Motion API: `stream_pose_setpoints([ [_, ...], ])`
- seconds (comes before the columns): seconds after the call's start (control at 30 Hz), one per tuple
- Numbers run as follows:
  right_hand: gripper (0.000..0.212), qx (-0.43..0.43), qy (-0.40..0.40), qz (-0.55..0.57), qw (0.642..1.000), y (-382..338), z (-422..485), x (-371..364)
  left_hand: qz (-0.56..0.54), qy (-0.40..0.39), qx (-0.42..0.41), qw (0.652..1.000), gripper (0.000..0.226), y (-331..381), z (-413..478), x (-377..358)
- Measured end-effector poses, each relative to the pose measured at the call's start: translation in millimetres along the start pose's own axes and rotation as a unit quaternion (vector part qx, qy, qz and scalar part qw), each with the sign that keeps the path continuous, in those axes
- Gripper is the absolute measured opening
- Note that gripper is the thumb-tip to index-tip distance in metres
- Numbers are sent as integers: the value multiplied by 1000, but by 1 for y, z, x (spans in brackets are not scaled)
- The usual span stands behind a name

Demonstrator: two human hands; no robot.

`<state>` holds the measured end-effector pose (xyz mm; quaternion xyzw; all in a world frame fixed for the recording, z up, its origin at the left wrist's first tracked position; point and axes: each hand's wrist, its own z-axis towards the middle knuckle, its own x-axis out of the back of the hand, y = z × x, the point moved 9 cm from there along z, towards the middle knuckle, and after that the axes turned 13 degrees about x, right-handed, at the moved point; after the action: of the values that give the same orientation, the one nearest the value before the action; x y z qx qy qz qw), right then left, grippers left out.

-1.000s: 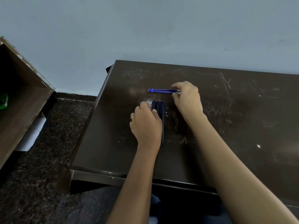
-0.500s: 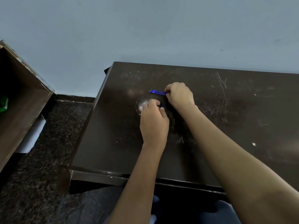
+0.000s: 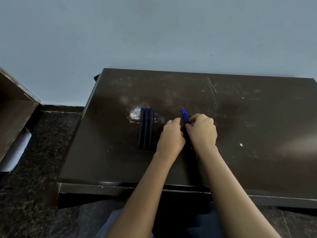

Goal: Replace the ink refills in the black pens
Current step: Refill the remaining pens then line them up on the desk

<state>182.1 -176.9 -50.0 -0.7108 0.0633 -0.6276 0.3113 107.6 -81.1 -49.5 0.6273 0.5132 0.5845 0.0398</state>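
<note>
Three black pens (image 3: 145,128) lie side by side on the dark table (image 3: 257,134), tips pointing away from me, left of both hands. A small bundle of blue ink refills (image 3: 185,115) points away from me, its near end pinched in the curled fingers of my right hand (image 3: 202,131). My left hand (image 3: 171,136) sits just left of it with its fingers curled toward the refills; whether they touch the refills is hidden. Neither hand touches the black pens.
A whitish worn patch (image 3: 134,114) marks the tabletop beside the pens' far ends. An open brown cabinet (image 3: 15,110) stands at the left over a speckled stone floor (image 3: 39,152). The table backs onto a pale blue wall (image 3: 154,31).
My left hand has come off the black pens and moved right to the refills. The refills were turned from lying crosswise to pointing away from me, and moved right.
</note>
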Motion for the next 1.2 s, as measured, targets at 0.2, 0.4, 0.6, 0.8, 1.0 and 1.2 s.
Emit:
stream_pose_setpoints([
  [0.2, 21, -27, 20, 72, 997, 14, -8, 0, 29, -58, -24, 998, 71, 3, -1, -19],
  [0.4, 18, -42, 42, 131, 990, 21, -10, 2, 63, -72, -43, 994, 95, 2, 1, -27],
  [0.6, 16, -46, 48, 134, 989, 22, -9, 5, 88, -70, -56, 992, 103, 2, 3, -31],
  [0.8, 16, -44, 50, 134, 989, 20, -7, 6, 93, -59, -72, 991, 93, 5, 4, -29],
  [1.0, 17, -41, 55, 134, 989, 19, -6, 7, 91, -52, -81, 991, 88, 6, 5, -28],
  [1.2, 17, -45, 60, 137, 988, 20, -4, 6, 101, -45, -89, 990, 93, 6, 7, -29],
])
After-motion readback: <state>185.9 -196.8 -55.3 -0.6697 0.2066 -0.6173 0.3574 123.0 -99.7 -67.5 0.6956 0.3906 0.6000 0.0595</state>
